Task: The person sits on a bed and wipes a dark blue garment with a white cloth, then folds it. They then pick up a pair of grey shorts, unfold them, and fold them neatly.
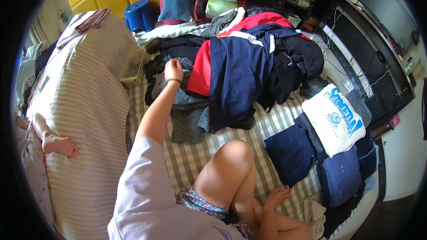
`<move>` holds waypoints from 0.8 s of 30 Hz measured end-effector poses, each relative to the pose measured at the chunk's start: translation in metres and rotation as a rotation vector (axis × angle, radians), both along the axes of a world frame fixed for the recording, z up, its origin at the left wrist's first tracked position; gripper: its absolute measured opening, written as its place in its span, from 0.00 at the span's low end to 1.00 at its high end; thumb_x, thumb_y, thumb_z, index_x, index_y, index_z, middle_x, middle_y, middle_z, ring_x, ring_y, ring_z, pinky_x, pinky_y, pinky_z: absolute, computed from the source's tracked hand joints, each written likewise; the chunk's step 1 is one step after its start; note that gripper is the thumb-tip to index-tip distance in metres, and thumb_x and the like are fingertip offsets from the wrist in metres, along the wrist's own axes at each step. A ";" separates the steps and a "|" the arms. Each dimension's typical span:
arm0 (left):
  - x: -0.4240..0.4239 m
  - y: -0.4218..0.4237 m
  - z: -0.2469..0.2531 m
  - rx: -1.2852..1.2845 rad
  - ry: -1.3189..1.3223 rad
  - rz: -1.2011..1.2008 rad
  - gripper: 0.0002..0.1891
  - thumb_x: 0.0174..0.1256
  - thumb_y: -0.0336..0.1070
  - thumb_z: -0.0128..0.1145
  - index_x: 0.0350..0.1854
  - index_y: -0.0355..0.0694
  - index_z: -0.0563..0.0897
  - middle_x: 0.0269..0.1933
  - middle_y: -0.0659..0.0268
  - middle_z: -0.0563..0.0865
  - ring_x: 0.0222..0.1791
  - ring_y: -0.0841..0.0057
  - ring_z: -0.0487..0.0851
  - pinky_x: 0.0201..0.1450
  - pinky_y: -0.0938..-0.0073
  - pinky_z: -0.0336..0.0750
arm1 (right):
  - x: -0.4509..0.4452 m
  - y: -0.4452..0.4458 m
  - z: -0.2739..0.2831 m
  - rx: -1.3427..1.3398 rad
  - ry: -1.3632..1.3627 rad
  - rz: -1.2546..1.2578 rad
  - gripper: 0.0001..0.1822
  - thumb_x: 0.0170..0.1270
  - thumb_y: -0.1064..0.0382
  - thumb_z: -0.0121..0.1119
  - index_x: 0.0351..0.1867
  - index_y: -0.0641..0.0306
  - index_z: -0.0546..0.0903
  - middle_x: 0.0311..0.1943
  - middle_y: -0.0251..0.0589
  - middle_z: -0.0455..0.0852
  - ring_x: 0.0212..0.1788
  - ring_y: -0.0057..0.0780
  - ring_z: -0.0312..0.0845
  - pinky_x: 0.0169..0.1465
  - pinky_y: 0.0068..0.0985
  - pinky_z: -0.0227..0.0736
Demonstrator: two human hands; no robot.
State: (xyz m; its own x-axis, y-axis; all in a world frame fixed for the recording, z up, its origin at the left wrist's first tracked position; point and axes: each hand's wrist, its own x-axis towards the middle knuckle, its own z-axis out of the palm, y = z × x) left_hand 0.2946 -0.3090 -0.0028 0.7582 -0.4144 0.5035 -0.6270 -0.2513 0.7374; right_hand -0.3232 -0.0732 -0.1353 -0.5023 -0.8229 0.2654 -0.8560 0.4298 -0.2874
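Observation:
My left hand (174,69), with a beaded bracelet at the wrist, reaches out over a heap of dark clothes. Its fingers are curled, and whether cloth is caught in them is not visible. Just beside it lie a dark plaid garment (185,62) and grey clothing (193,98). To its right a navy and red garment (235,80) is spread across the heap. My right hand (278,196) rests low by my bent legs, its fingers apart and empty. Its fingertips are at the near corner of a folded navy garment (292,153).
A folded white sweatshirt (335,120) with blue lettering tops folded dark clothes on the right. A yellow plastic basket (133,78) stands left of the heap. Another person's foot (60,145) rests on a striped cover (96,106). Farther back are a blue stool (139,15) and a monitor (388,10).

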 end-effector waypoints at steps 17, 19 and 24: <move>-0.052 -0.107 0.070 0.622 0.165 -0.091 0.46 0.52 0.79 0.50 0.53 0.34 0.78 0.51 0.50 0.84 0.54 0.55 0.82 0.57 0.56 0.74 | 0.083 -0.063 0.022 0.693 -0.779 0.322 0.20 0.63 0.52 0.64 0.24 0.71 0.82 0.19 0.44 0.81 0.21 0.32 0.78 0.25 0.31 0.72; -0.096 -0.113 0.070 0.637 0.072 -0.229 0.52 0.45 0.79 0.58 0.56 0.30 0.74 0.52 0.47 0.82 0.53 0.54 0.82 0.56 0.58 0.76 | 0.089 -0.075 0.054 0.722 -1.000 0.217 0.22 0.64 0.55 0.63 0.15 0.68 0.76 0.14 0.40 0.75 0.17 0.26 0.68 0.21 0.30 0.64; -0.144 -0.107 0.042 0.340 0.070 -0.260 0.23 0.62 0.52 0.58 0.39 0.32 0.77 0.34 0.44 0.85 0.38 0.51 0.85 0.44 0.56 0.78 | 0.079 -0.075 0.044 0.686 -1.108 0.174 0.26 0.64 0.49 0.64 0.15 0.68 0.78 0.14 0.39 0.78 0.15 0.26 0.70 0.20 0.26 0.63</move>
State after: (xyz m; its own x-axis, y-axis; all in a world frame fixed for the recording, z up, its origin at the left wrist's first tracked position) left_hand 0.1508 -0.4159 0.0394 0.6340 -0.7296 0.2565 -0.6533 -0.3278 0.6825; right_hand -0.2443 -0.1484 -0.0915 -0.0562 -0.7001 -0.7119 -0.3672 0.6775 -0.6373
